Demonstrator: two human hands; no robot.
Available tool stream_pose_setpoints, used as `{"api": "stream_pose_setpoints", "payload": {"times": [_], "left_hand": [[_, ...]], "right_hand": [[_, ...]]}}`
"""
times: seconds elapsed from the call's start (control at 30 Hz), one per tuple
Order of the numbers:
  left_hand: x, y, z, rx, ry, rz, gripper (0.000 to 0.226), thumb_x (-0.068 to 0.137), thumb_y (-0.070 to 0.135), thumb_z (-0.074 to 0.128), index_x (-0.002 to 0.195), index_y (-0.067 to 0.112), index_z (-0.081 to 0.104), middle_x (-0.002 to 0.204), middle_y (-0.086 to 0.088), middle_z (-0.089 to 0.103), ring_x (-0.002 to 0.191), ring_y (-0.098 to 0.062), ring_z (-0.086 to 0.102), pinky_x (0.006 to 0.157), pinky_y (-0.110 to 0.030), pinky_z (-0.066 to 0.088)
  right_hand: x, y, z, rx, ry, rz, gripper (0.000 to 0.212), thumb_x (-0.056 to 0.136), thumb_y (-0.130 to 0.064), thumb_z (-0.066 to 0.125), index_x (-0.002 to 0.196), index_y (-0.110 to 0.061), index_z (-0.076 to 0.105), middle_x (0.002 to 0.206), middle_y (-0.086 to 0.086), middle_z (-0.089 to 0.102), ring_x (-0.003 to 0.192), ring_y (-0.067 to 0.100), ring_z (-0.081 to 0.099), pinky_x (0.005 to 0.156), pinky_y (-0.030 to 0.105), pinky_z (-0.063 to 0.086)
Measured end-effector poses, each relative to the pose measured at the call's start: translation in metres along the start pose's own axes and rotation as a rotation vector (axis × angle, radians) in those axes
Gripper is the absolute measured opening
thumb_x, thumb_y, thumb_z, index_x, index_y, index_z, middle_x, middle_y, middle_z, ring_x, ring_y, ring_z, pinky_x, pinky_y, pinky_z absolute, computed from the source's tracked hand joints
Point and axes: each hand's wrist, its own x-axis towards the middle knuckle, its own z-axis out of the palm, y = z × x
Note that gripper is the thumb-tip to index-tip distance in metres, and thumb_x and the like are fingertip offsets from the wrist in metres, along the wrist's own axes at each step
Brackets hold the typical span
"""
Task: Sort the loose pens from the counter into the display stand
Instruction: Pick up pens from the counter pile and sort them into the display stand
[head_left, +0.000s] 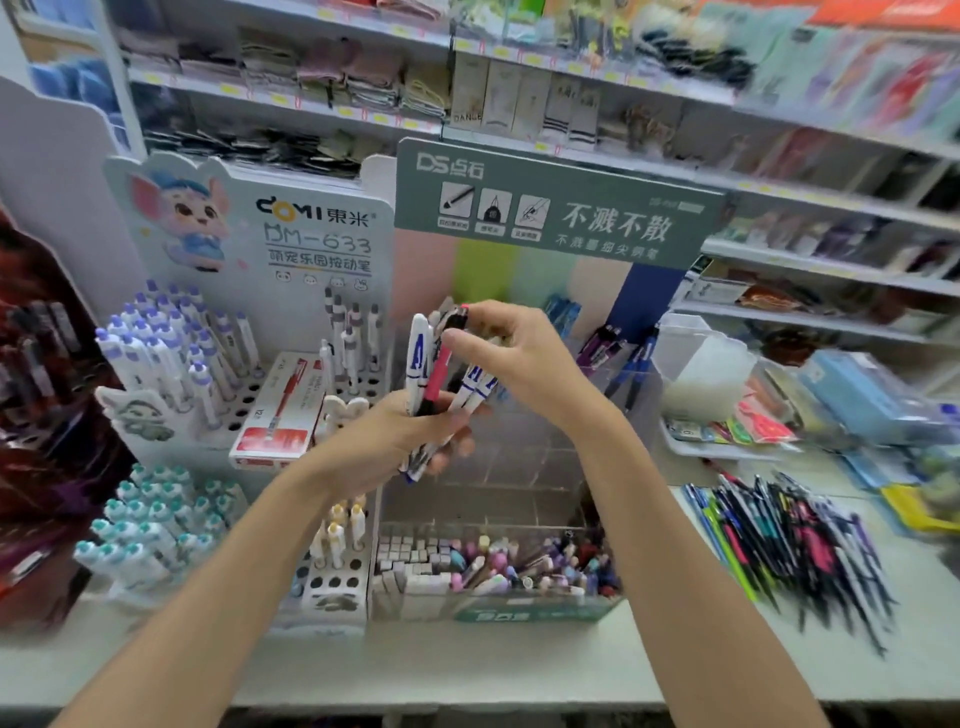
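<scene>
The right hand (511, 353) pinches the top of a pink-and-black pen (439, 371) between thumb and fingertips, narrow and tight. That pen stands in a bundle of pens (418, 353), mostly white with blue print, which the left hand (400, 441) grips around the lower ends, fingers curled about them. Both hands hover above the middle of the green-headed display stand (556, 208). Its upper clear compartments lie right behind the hands, and its near tier is crowded with upright pastel pens (498, 566).

The pile of loose pens (789, 535) lies fanned out on the pale counter (467, 670), to the right of the stand and well apart from the hands.

Left of the green stand is a white DOMI stand (311, 228) with blue-capped pens (171, 338) far and teal-capped pens (150, 519) near. A red pen box (278, 410) lies flat across its holes. Shelves (571, 78) of blurred goods fill the far wall.
</scene>
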Motion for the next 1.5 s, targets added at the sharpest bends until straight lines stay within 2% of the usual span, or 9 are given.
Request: {"api": "stream_pose_setpoints", "payload": {"times": [0.13, 0.23, 0.4, 0.6, 0.73, 0.9, 1.07, 1.17, 1.5], "left_hand": [[0.008, -0.013, 0.0, -0.034, 0.117, -0.022, 0.021, 0.1, 0.018, 0.05, 0.11, 0.007, 0.065, 0.081, -0.006, 0.067, 0.055, -0.009, 0.051, 0.051, -0.018, 0.043], [0.01, -0.024, -0.003, -0.172, 0.275, 0.001, 0.025, 0.101, 0.019, 0.048, 0.117, 0.006, 0.063, 0.088, -0.009, 0.071, 0.062, -0.012, 0.061, 0.061, -0.023, 0.055], [0.011, -0.032, -0.001, -0.262, 0.273, 0.007, 0.03, 0.09, 0.028, 0.055, 0.112, 0.01, 0.064, 0.087, -0.011, 0.071, 0.071, -0.02, 0.065, 0.085, -0.044, 0.052], [0.006, -0.032, 0.005, -0.189, 0.207, -0.003, 0.033, 0.092, 0.033, 0.052, 0.115, 0.012, 0.064, 0.08, -0.008, 0.064, 0.067, -0.017, 0.059, 0.065, -0.028, 0.052], [0.004, -0.03, 0.007, -0.14, 0.111, -0.012, 0.034, 0.097, 0.032, 0.047, 0.118, 0.009, 0.062, 0.078, -0.005, 0.059, 0.064, -0.014, 0.052, 0.061, -0.025, 0.045], [0.01, -0.018, 0.026, -0.113, -0.04, -0.015, 0.028, 0.101, 0.026, 0.043, 0.105, 0.013, 0.067, 0.078, -0.008, 0.06, 0.065, -0.016, 0.055, 0.062, -0.022, 0.047], [0.01, -0.009, 0.014, 0.007, 0.245, 0.035, 0.03, 0.101, 0.027, 0.044, 0.115, 0.015, 0.067, 0.1, -0.012, 0.073, 0.087, -0.024, 0.07, 0.072, -0.03, 0.059], [0.006, 0.001, -0.006, 0.065, 0.496, 0.107, 0.025, 0.104, 0.024, 0.041, 0.101, 0.015, 0.064, 0.073, 0.0, 0.063, 0.056, -0.008, 0.053, 0.047, -0.016, 0.042], [0.004, 0.011, -0.032, -0.182, 0.392, 0.06, 0.02, 0.095, 0.018, 0.055, 0.086, 0.016, 0.037, 0.065, 0.003, 0.043, 0.046, -0.006, 0.031, 0.038, -0.014, 0.025]], "right_hand": [[-0.009, 0.014, -0.029, 0.467, 0.606, 0.053, 0.011, 0.101, -0.013, 0.05, 0.096, -0.014, 0.06, 0.092, 0.007, 0.072, 0.086, 0.017, 0.067, 0.074, 0.026, 0.054], [-0.022, 0.038, -0.041, 0.256, 0.825, 0.1, 0.013, 0.1, -0.018, 0.053, 0.097, -0.01, 0.062, 0.089, 0.01, 0.07, 0.081, 0.021, 0.068, 0.075, 0.033, 0.058], [-0.043, 0.08, 0.007, 0.014, 0.614, 0.161, 0.006, 0.097, -0.017, 0.059, 0.098, -0.017, 0.065, 0.08, -0.01, 0.064, 0.07, -0.003, 0.057, 0.066, 0.012, 0.045], [-0.046, 0.115, 0.039, -0.303, 0.233, 0.252, 0.035, 0.091, -0.025, 0.069, 0.121, -0.008, 0.066, 0.112, 0.005, 0.068, 0.103, 0.018, 0.06, 0.096, 0.038, 0.049], [-0.046, 0.082, 0.014, -0.05, 0.377, 0.061, 0.038, 0.093, -0.029, 0.066, 0.128, -0.016, 0.06, 0.104, -0.003, 0.063, 0.081, 0.007, 0.055, 0.077, 0.026, 0.048], [-0.029, 0.054, 0.0, 0.078, -0.015, -0.017, 0.044, 0.093, -0.024, 0.067, 0.133, -0.029, 0.05, 0.093, -0.02, 0.063, 0.072, -0.004, 0.058, 0.075, 0.027, 0.048], [-0.009, 0.047, -0.014, 0.182, 0.261, -0.065, 0.015, 0.096, -0.011, 0.061, 0.108, -0.014, 0.054, 0.093, 0.006, 0.066, 0.078, 0.004, 0.068, 0.071, 0.023, 0.055], [0.021, 0.038, -0.029, 0.259, 0.445, -0.071, 0.012, 0.098, -0.014, 0.057, 0.109, -0.013, 0.052, 0.092, 0.011, 0.067, 0.079, 0.01, 0.068, 0.069, 0.029, 0.055], [0.079, 0.038, 0.008, -0.23, 0.311, -0.296, 0.018, 0.1, -0.014, 0.054, 0.115, -0.005, 0.053, 0.072, 0.002, 0.054, 0.053, 0.009, 0.044, 0.055, 0.019, 0.037]]}}
